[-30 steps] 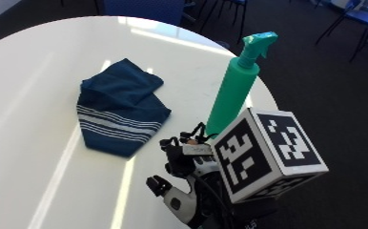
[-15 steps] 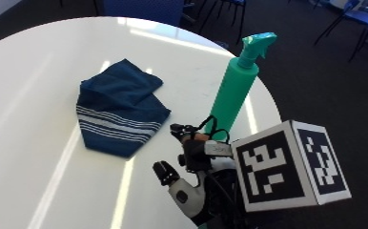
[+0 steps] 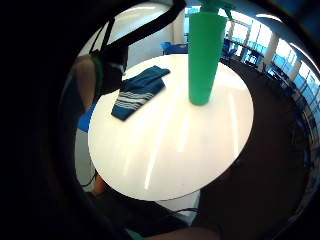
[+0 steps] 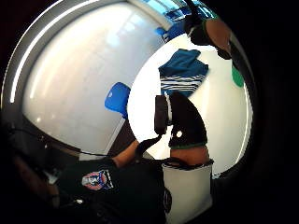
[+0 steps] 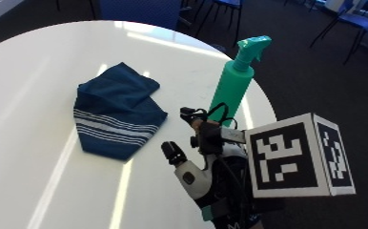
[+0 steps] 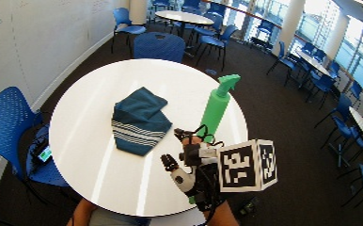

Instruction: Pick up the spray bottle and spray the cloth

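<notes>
While spray bottle (image 5: 233,88) stands untouched | hands (image 5: 199,157): right drawn back nearer, fingers relaxed | cloth (image 5: 115,115) unmoved

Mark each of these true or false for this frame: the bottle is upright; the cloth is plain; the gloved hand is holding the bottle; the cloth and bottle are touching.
1. The spray bottle stands upright on the table. True.
2. The cloth is plain, without any pattern. False: it is dark blue with white stripes near one end.
3. The gloved right hand holds the spray bottle. False: it is near the bottle's base, fingers spread, holding nothing.
4. The cloth touches the spray bottle. False: bare table lies between them.
</notes>
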